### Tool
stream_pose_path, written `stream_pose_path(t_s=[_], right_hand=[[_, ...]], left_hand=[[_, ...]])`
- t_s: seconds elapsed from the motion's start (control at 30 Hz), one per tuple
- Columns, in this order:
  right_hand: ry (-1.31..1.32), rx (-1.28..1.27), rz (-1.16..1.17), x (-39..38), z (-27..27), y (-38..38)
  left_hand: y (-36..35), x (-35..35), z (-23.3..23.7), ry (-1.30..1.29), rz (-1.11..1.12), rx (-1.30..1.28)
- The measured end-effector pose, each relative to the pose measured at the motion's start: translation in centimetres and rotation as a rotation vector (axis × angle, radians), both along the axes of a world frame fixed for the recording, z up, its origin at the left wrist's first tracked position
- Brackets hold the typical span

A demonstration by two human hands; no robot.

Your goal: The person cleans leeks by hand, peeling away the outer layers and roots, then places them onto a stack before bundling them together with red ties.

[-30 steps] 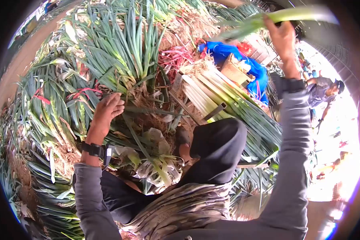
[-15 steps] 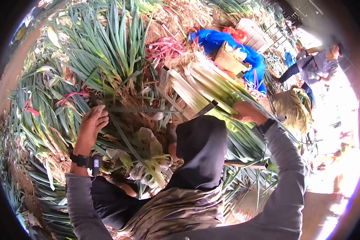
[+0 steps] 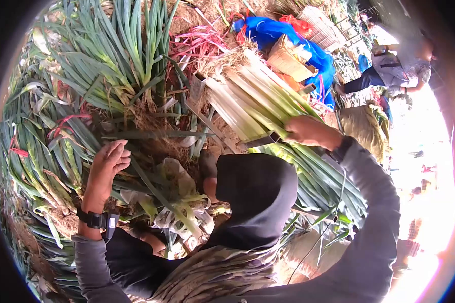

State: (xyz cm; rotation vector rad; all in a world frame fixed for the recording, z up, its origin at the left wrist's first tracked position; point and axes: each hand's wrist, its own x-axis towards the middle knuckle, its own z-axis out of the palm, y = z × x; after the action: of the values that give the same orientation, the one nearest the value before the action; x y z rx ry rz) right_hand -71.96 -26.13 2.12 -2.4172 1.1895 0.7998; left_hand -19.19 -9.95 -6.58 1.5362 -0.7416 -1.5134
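Observation:
A thick bundle of long green onions (image 3: 258,96) lies in a metal frame (image 3: 211,123), white root ends at the upper left and green leaves at the lower right. My right hand (image 3: 311,131) rests on the stalks just past the frame's upright bracket, with its fingers curled over some of them. My left hand (image 3: 108,159) hovers beside the frame at the left, palm inward. Its fingers are loosely bent, and nothing shows in them. A long loose leaf (image 3: 159,135) lies just beyond these fingertips.
Big heaps of green onions (image 3: 131,55) cover the ground at left. Beyond the frame are pink ties (image 3: 199,43), blue cloth (image 3: 260,33) and a woven basket (image 3: 321,28). Another person (image 3: 397,68) stands at upper right. Dark cloth (image 3: 255,197) fills the lower centre.
The view has shifted slightly, moving the frame and heaps left. My right hand has slid along the bundle, nearer the bracket. My left hand sits a little lower and further left.

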Motion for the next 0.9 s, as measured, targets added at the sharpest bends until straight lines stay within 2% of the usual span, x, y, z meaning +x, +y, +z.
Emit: stream_pose_path(t_s=[0.1,0.2,0.33,0.37,0.5,0.6,0.67,0.7,0.73,0.77,0.8,0.83,0.87,0.9], right_hand=[[0.026,0.033,-0.131,-0.7,0.7,1.0],[-0.116,-0.015,-0.151,-1.3,-1.4,1.8],[-0.172,-0.042,-0.184,-1.7,-2.6,2.3],[-0.108,-0.055,-0.15,-1.6,-3.0,2.3],[-0.17,-0.081,-0.095,-2.5,-4.1,2.0],[0.019,-0.024,-0.088,-1.4,-2.5,1.3],[0.015,-0.151,0.001,-2.3,-2.7,1.1],[-0.012,-0.21,0.067,-2.1,-1.8,1.1],[-0.201,-0.191,-0.004,-0.9,0.3,2.1],[-0.156,-0.267,-0.081,1.3,2.4,2.7],[-0.255,-0.382,-0.02,3.1,4.3,3.5],[-0.237,-0.22,-0.279,9.0,8.9,6.1],[-0.287,-0.125,-0.369,12.9,11.7,8.0],[-0.324,-0.118,-0.245,15.4,13.3,9.4]], left_hand=[[-0.1,-0.4,0.2,0.0,-0.022,-0.001],[0.3,-0.4,0.9,-0.004,-0.022,0.021],[1.0,-0.1,1.4,0.01,0.006,-0.002],[1.3,0.1,1.5,0.012,0.006,-0.019],[2.5,0.9,2.6,0.041,-0.006,-0.065],[3.5,1.3,4.5,0.037,0.059,-0.112],[4.9,1.9,5.7,0.065,0.109,-0.195],[5.6,2.8,5.7,0.07,0.123,-0.238],[6.3,3.8,5.7,0.072,0.127,-0.289],[7.0,4.7,6.1,0.075,0.176,-0.313],[7.6,5.5,6.5,0.082,0.214,-0.341],[8.2,6.3,6.9,0.094,0.244,-0.376],[8.7,7.1,7.2,0.095,0.286,-0.402],[9.2,7.9,7.5,0.101,0.323,-0.43]])
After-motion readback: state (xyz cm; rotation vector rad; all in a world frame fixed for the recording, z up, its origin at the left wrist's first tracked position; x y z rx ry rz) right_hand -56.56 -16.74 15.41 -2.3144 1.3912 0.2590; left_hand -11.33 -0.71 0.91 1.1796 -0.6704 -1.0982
